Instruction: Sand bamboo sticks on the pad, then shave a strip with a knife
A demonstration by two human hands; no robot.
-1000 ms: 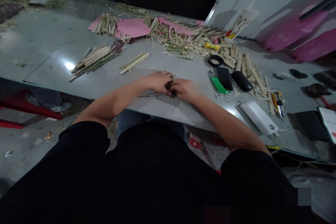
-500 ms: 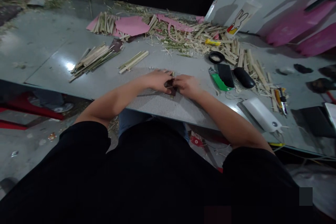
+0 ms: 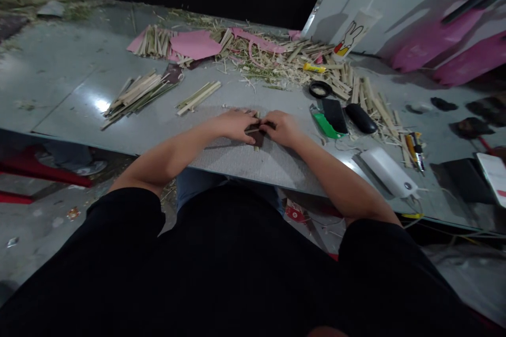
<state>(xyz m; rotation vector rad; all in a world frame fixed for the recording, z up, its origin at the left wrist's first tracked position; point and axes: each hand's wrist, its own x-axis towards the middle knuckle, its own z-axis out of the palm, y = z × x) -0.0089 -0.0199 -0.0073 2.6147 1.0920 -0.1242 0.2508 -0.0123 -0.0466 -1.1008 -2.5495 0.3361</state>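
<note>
On the near part of the table my left hand (image 3: 237, 125) curves over a small dark brown sheet (image 3: 258, 138), thumb on the near side and fingers on the far side. A pale bamboo strip (image 3: 256, 148) sticks out from under the sheet at its near end. My right hand (image 3: 282, 127) is closed in a pinch at the sheet's right side. Between the two hands runs a thin light sliver (image 3: 253, 130), its right end at my right fingertips. The fingers hide part of the sheet and strip.
Bamboo strips (image 3: 200, 97) lie beyond my left hand, with a larger bundle (image 3: 136, 96) further left. Shavings, pink paper (image 3: 195, 45) and a black ring (image 3: 320, 89) are at the back. A black case (image 3: 360, 118) and white power bank (image 3: 389, 172) stand right.
The view has shifted slightly, so the table items appear further left. Both hands stay at the brown sheet; the thin sliver between them shows more plainly and my right fingers are more bent.
</note>
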